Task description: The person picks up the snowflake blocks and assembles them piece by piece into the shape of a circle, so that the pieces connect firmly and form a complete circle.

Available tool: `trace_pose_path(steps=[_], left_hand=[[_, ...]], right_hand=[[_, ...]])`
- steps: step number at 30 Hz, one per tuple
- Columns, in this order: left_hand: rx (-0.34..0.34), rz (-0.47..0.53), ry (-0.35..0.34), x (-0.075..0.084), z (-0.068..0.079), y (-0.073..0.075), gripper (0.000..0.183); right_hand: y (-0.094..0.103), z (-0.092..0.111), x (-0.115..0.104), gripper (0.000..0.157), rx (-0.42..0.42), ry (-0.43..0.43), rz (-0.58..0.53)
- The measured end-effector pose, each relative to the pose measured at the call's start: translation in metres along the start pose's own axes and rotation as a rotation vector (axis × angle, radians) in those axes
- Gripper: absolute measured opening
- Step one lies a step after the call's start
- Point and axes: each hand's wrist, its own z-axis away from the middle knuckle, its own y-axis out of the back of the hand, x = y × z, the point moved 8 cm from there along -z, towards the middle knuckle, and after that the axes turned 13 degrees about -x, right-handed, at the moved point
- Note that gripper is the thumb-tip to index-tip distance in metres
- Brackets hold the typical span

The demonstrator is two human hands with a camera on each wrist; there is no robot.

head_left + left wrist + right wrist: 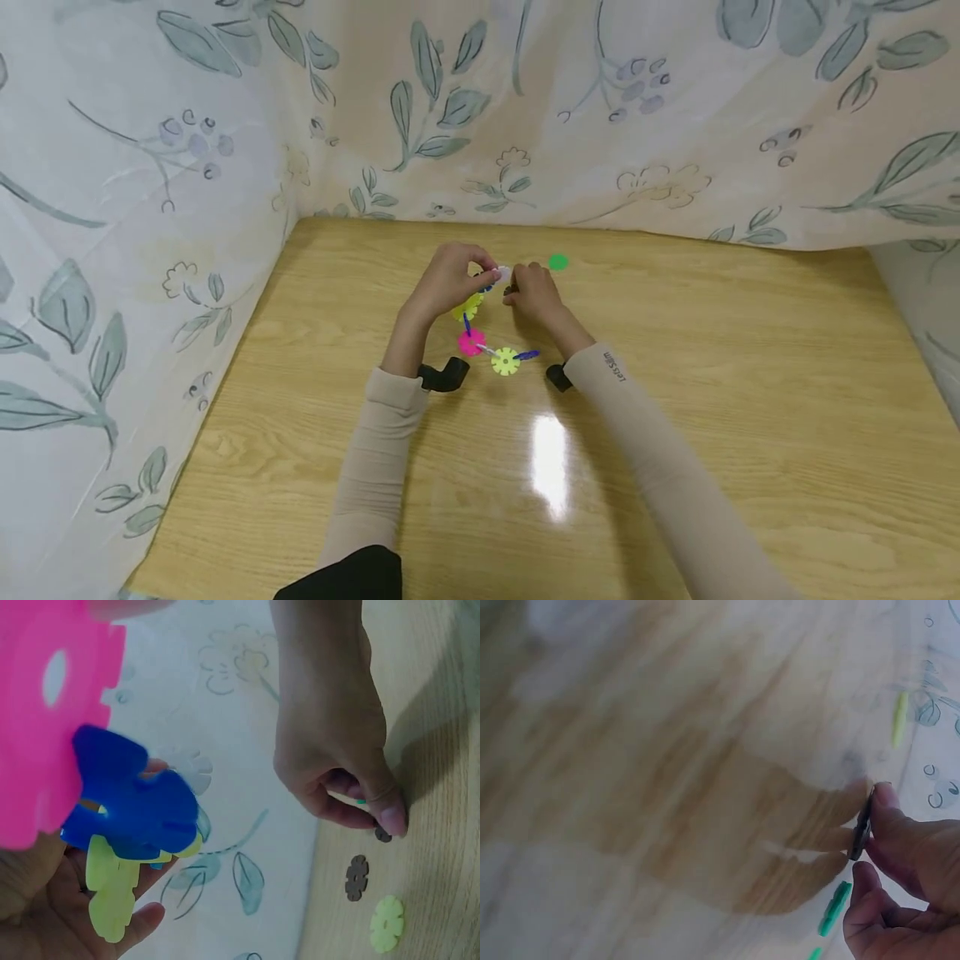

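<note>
My left hand point(446, 279) pinches the white notched disc point(503, 273) at the far end of a chain of linked plastic discs. That chain runs through a yellow disc point(468, 307), a pink disc point(472, 342) and a pale yellow disc point(506, 361) to a blue disc point(528, 355). Close up in the left wrist view, a blue disc point(161, 814) joins the pink one. My right hand point(536, 292), just right of the white disc, pinches a dark brown disc point(862, 825) between thumb and fingers near the tabletop; its fingers partly cover it.
A green disc point(558, 262) lies on the wooden table point(750, 400) beyond my right hand. Another brown disc point(357, 878) and a pale yellow disc point(387, 924) lie loose in the left wrist view. Patterned cloth point(525, 108) hangs along the table's far edge.
</note>
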Motion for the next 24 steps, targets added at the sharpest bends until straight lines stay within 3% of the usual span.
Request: trace_pose_path(steps=[6,11,14,19,24], left_hand=[[0.002,0.002,-0.003,0.003,0.000,-0.001,0.015],[0.008,0.006,-0.007,0.005,0.000,-0.001,0.015],[0.014,0.003,-0.003,0.005,0.000,0.000,0.015],[0.033,-0.007,-0.023,0.009,-0.002,0.002,0.015],[0.056,-0.010,-0.064,0.018,-0.005,0.002,0.016]], right_hand=[[-0.002,0.003,0.004,0.032,-0.023,-0.023,-0.013],[-0.002,0.010,0.006,0.034,-0.030,-0.001,-0.115],[0.007,0.018,0.010,0.026,0.012,0.034,-0.295],[0.040,0.039,0.023,0.020,0.098,0.067,-0.742],[0.066,0.061,0.023,0.021,0.126,0.064,-0.967]])
